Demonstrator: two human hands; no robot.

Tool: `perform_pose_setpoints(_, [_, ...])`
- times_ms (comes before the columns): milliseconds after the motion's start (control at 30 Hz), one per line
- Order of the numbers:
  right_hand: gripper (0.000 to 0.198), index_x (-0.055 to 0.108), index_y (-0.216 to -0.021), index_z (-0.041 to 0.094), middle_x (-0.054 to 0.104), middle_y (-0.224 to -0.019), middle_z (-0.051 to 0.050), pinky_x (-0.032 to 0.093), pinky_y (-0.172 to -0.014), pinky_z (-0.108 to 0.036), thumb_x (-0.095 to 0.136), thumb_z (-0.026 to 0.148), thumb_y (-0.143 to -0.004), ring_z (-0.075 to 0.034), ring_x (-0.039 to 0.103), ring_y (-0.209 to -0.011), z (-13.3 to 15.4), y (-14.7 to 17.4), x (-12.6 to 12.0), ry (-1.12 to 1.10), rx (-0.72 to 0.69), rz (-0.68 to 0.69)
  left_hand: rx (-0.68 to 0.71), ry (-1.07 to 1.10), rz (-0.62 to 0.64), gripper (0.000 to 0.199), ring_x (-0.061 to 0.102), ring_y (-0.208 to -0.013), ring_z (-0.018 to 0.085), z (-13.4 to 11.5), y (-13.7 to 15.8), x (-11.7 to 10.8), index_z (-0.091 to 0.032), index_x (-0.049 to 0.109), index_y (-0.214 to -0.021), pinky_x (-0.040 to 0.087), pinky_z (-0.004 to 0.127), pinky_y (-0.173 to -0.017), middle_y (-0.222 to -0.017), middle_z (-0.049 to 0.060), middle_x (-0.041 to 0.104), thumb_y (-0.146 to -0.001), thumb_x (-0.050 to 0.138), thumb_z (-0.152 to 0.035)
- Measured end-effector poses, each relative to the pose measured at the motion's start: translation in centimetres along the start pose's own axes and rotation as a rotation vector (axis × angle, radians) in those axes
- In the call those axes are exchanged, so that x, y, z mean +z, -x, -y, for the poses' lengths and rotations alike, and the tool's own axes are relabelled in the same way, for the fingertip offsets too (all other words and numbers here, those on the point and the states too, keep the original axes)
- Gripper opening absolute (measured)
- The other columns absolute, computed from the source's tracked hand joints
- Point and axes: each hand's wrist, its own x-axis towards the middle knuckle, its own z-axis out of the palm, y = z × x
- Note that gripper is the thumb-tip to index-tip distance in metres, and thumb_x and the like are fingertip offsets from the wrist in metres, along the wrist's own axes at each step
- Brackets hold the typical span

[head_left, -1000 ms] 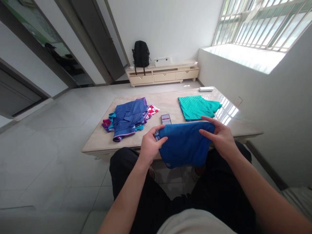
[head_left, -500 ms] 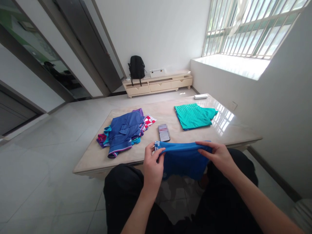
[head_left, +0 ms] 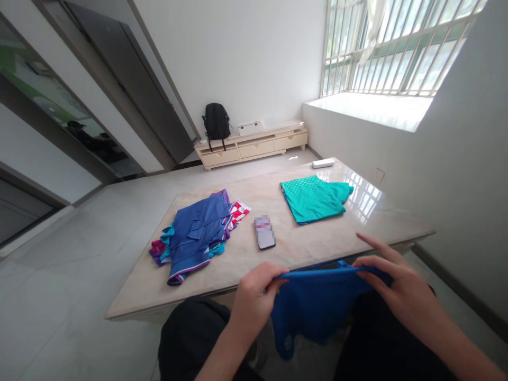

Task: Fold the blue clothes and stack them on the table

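Observation:
A bright blue garment [head_left: 317, 304] hangs over my lap, just in front of the table's near edge. My left hand [head_left: 256, 299] pinches its upper left edge. My right hand [head_left: 400, 288] grips the upper right edge, with the forefinger stretched out above the cloth. The top edge is pulled taut between both hands and the rest droops down between my knees.
The marble table [head_left: 317, 241] holds a heap of blue, purple and red-checked clothes [head_left: 196, 230] on the left, a phone [head_left: 264, 232] in the middle, a folded teal garment [head_left: 311, 197] on the right and a white remote [head_left: 323, 163] at the far edge. A low cabinet [head_left: 254, 145] with a black backpack [head_left: 216, 121] stands by the far wall.
Both hands have drawn the blue garment back off the table toward my lap and moved apart, stretching its top edge. The view has shifted, so the table appears farther away.

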Motion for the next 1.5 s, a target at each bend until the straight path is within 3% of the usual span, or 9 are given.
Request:
perform_pose_setpoints(133, [0.027,0.079,-0.096,0.029,0.079,-0.098,-0.006,0.059,-0.085,-0.046,0.066,0.051,-0.088,-0.033,0.073,-0.092,-0.8,-7.8,-1.6,-0.023,-0.009,0.096,-0.079,0.056,0.069,0.016,0.076,-0.085,0.023,2.1,-9.5,-0.9,-0.028,0.083,-0.093,0.058,0.032,-0.08,-0.09,0.002,0.082,-0.082,0.077,-0.018])
perform_pose_setpoints(267, [0.017,0.081,-0.095,0.025,0.08,-0.096,-0.004,0.059,-0.081,-0.04,0.076,0.033,-0.081,-0.029,0.075,-0.091,-0.5,-21.8,-3.4,0.008,-0.163,-0.008,-0.081,0.105,-0.032,0.019,0.075,-0.083,0.024,4.5,-23.2,-1.4,-0.021,0.083,-0.091,0.058,0.033,-0.079,-0.089,0.005,0.082,-0.073,0.08,-0.016])
perform_pose_setpoints(433, [0.038,0.08,-0.105,0.007,0.08,-0.097,-0.009,0.053,-0.081,-0.027,0.067,0.035,-0.084,-0.021,0.075,-0.097,3.2,-38.8,-7.6,0.055,-0.234,-0.117,0.045,0.054,-0.151,0.017,0.073,-0.082,0.022,4.4,-39.6,-3.6,-0.014,0.079,-0.087,0.056,0.034,-0.081,-0.087,0.007,0.08,-0.07,0.082,-0.016])
perform_pose_setpoints(633, [0.047,0.077,-0.107,0.001,0.077,-0.098,-0.004,0.05,-0.089,-0.029,0.044,0.032,-0.098,-0.018,0.073,-0.1,3.7,-47.9,-12.2,0.19,-0.352,-0.184,0.219,-0.222,-0.208,0.013,0.071,-0.089,0.021,3.6,-48.6,-3.2,-0.015,0.076,-0.094,0.052,0.031,-0.083,-0.093,0.005,0.079,-0.081,0.077,-0.018])
perform_pose_setpoints(733, [0.014,0.078,-0.101,0.01,0.077,-0.094,-0.004,0.055,-0.099,-0.044,0.07,0.018,-0.092,-0.018,0.073,-0.097,-1.2,-48.8,-10.5,0.239,-0.33,-0.163,0.197,-0.38,-0.13,0.011,0.071,-0.093,0.02,6.6,-48.3,0.6,-0.018,0.075,-0.098,0.051,0.031,-0.086,-0.098,0.004,0.079,-0.088,0.072,-0.017])
perform_pose_setpoints(833, [0.016,0.08,-0.102,0.018,0.079,-0.101,-0.006,0.053,-0.101,-0.047,0.074,0.018,-0.087,-0.023,0.071,-0.097,-8.4,-46.3,-5.8,0.26,-0.259,-0.187,0.138,-0.421,-0.03,0.01,0.07,-0.097,0.02,11.1,-45.2,5.8,-0.02,0.074,-0.096,0.051,0.031,-0.089,-0.101,0.004,0.078,-0.09,0.069,-0.014])
perform_pose_setpoints(1100, [0.025,0.08,-0.092,0.028,0.077,-0.115,-0.003,0.061,-0.082,-0.04,0.056,0.032,-0.092,-0.026,0.075,-0.097,-24.1,-28.2,7.1,0.214,-0.194,-0.068,0.073,-0.594,0.245,0.007,0.066,-0.098,0.021,20.9,-28.4,17.3,-0.016,0.07,-0.093,0.052,0.038,-0.091,-0.098,0.004,0.072,-0.096,0.064,-0.014])
perform_pose_setpoints(1233, [0.027,0.077,-0.097,0.027,0.072,-0.126,-0.006,0.058,-0.095,-0.044,0.052,0.036,-0.095,-0.027,0.071,-0.11,-26.3,-24.5,7.9,0.179,-0.197,-0.071,0.139,-0.652,0.276,0.016,0.064,-0.102,0.022,21.8,-22.7,19.2,-0.019,0.069,-0.102,0.05,0.038,-0.092,-0.105,0.006,0.072,-0.102,0.054,-0.015])
perform_pose_setpoints(1500, [0.016,0.067,-0.101,0.025,0.065,-0.136,-0.007,0.054,-0.101,-0.04,0.054,0.028,-0.093,-0.025,0.066,-0.12,-25.1,-22.6,5.3,0.228,-0.283,0.052,0.285,-0.726,0.272,0.02,0.061,-0.104,0.023,20.5,-18.3,19.5,-0.02,0.064,-0.113,0.048,0.038,-0.091,-0.111,0.008,0.069,-0.106,0.045,-0.019])
